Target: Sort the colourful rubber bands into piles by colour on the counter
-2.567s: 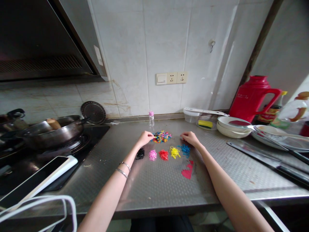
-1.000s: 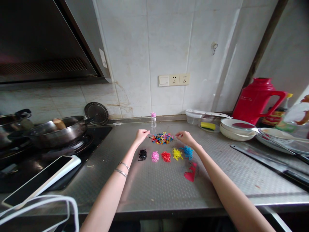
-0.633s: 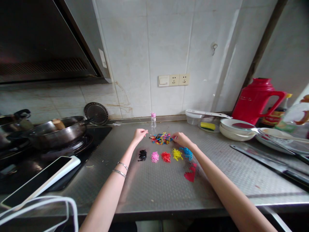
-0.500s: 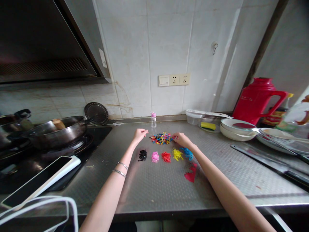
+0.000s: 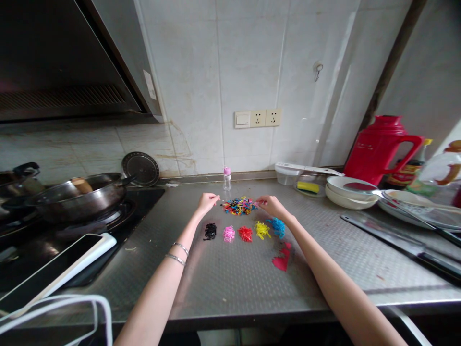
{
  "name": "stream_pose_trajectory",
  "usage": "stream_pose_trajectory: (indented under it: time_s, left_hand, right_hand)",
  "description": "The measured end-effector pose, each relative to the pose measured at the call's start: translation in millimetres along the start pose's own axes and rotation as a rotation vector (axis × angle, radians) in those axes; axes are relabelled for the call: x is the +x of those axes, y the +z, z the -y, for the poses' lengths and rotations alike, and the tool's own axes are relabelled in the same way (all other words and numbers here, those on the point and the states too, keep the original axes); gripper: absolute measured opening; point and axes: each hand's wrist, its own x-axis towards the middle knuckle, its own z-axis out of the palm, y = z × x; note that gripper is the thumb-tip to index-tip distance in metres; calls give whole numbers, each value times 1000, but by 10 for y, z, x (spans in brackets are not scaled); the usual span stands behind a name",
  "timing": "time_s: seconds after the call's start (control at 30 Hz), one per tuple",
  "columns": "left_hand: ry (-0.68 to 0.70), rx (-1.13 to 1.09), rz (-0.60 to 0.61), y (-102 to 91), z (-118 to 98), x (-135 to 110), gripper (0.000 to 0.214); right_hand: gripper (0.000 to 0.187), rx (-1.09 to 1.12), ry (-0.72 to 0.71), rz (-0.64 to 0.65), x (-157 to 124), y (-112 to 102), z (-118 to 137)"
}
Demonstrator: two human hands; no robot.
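Observation:
A mixed pile of small colourful rubber bands lies on the metal counter between my two hands. My left hand is at the pile's left side, thumb and finger pinched; what they hold, if anything, is too small to name. At the right edge of the pile, my right hand has its fingertips pressed together, with a tiny pinkish bit showing there. Nearer me is a row of single-colour heaps: black bands, pink bands, red bands, yellow bands and blue bands, the last under my right wrist.
Behind the pile stands a small pink-capped bottle. A red torn piece lies by my right forearm. Right are bowls, a knife and a red thermos; left, a pan on the stove and a phone on a stand.
The whole view has shifted slightly, so things sit a little further left. My hands stay at the two sides of the pile, with only slight finger movement.

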Motion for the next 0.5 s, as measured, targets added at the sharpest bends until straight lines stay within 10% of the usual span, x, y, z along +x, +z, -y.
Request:
stream_pose_trajectory:
  time_s: [0.5]
  left_hand:
    - [14, 21, 42, 48, 4, -22, 34]
  right_hand:
    - [35, 327, 76, -7, -19, -318, 11]
